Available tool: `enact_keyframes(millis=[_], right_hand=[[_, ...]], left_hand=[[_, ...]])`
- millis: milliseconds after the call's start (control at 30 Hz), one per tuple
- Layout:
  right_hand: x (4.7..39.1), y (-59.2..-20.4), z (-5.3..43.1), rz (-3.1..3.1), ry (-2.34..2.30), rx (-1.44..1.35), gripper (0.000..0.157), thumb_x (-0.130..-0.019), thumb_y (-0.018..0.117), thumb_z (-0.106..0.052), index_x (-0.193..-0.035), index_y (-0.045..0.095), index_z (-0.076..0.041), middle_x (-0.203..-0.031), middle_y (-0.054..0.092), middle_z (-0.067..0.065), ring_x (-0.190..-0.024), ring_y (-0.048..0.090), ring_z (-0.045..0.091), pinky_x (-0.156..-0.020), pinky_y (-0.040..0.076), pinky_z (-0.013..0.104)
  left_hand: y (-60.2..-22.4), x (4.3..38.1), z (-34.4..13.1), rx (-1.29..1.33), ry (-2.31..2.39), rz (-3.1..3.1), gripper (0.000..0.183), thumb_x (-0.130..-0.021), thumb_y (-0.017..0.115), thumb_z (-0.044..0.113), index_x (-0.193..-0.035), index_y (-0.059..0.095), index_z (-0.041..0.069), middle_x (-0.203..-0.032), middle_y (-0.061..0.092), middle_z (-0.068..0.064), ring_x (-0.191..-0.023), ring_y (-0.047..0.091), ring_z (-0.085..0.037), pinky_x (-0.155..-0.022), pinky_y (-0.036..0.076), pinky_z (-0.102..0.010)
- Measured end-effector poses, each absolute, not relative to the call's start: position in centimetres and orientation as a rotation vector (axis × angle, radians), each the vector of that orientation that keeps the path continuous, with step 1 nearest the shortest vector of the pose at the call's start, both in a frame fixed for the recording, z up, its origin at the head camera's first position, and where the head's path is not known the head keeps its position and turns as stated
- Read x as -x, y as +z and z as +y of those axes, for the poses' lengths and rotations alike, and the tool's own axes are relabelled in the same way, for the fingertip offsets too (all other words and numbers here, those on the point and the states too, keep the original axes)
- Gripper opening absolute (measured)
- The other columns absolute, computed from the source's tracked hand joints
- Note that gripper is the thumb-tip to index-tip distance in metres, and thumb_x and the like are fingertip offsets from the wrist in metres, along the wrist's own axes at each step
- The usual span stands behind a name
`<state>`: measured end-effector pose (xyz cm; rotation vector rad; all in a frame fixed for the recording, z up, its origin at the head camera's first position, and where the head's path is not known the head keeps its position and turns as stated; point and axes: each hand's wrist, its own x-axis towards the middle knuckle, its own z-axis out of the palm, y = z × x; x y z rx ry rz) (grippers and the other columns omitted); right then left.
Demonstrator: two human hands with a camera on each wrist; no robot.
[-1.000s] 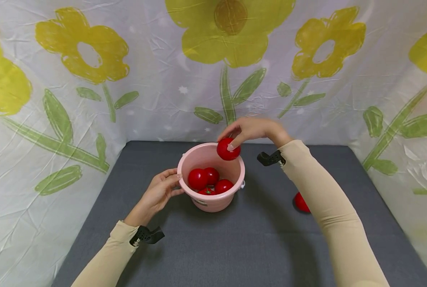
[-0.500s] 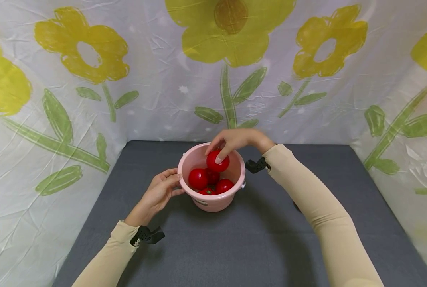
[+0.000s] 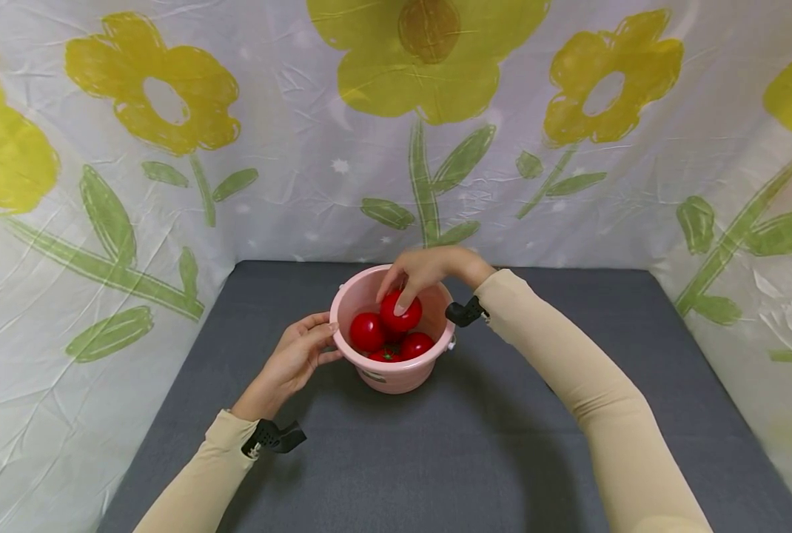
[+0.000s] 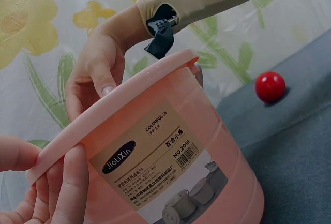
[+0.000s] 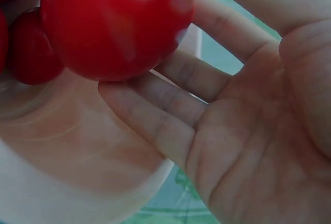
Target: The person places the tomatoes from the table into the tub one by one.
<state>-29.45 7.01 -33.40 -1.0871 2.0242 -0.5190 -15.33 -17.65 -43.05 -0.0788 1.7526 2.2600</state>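
Observation:
A pink plastic bucket (image 3: 396, 380) stands upright on the dark cloth, with a printed label (image 4: 160, 162) on its side in the left wrist view. My left hand (image 3: 294, 357) pinches the rim at the left, thumb on one side and fingers on the other. Inside the bucket, my right hand (image 3: 429, 270) holds a red tomato (image 3: 401, 312) between thumb and fingers, over several other tomatoes (image 3: 367, 332). In the right wrist view that held tomato (image 5: 119, 22) lies against the fingertips, and the palm is away from it.
One more red tomato (image 4: 270, 87) lies on the table to the right of the bucket; the right sleeve hides it in the head view. A flower-print curtain (image 3: 289, 133) encloses the back and sides of the dark table (image 3: 403, 466).
My right hand has carried the tomato from above the bucket's far right rim leftward and down into the bucket. The left hand and bucket have stayed in place.

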Motion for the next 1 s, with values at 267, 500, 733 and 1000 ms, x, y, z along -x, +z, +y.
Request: enact_keyframes(millis=[267, 500, 733, 1000], right_hand=[[29.4, -32.8, 6.5, 2.042, -0.490, 1.087, 0.045, -0.089, 0.070, -0.019, -0.133, 0.062, -0.012, -0.134, 0.065, 0.009, -0.122, 0.061, 0.024, -0.104, 0.053, 0.038], [29.4, -32.5, 6.4, 2.026, -0.499, 1.095, 0.048, -0.090, 0.067, -0.018, -0.136, 0.059, -0.011, -0.137, 0.062, 0.013, -0.128, 0.057, 0.028, -0.107, 0.050, 0.040], [29.2, -32.3, 6.7, 2.024, -0.510, 1.129, 0.048, -0.090, 0.067, -0.017, -0.137, 0.059, -0.010, -0.138, 0.062, 0.011, -0.127, 0.058, 0.027, -0.108, 0.050, 0.039], [29.4, -32.0, 8.5, 2.009, -0.649, 1.117, 0.050, -0.090, 0.067, -0.014, -0.139, 0.056, -0.007, -0.142, 0.057, 0.016, -0.130, 0.055, 0.033, -0.109, 0.049, 0.039]], left_hand=[[-43.0, 15.4, -17.7, 0.076, 2.258, 1.747, 0.044, -0.099, 0.055, 0.008, -0.136, 0.037, -0.006, -0.108, 0.062, -0.002, -0.081, 0.066, -0.007, -0.072, 0.062, -0.024], [-42.9, 15.2, -17.7, 0.054, 2.259, 1.745, 0.044, -0.099, 0.054, 0.008, -0.137, 0.037, -0.007, -0.111, 0.060, -0.003, -0.082, 0.065, -0.006, -0.072, 0.062, -0.023], [-42.8, 15.2, -17.6, 0.055, 2.256, 1.752, 0.043, -0.099, 0.054, 0.008, -0.136, 0.038, -0.006, -0.109, 0.060, -0.002, -0.081, 0.065, -0.006, -0.072, 0.062, -0.023], [-42.9, 15.2, -17.8, 0.051, 2.248, 1.761, 0.046, -0.099, 0.055, 0.009, -0.138, 0.036, -0.007, -0.112, 0.061, -0.003, -0.082, 0.065, -0.006, -0.073, 0.062, -0.024]])
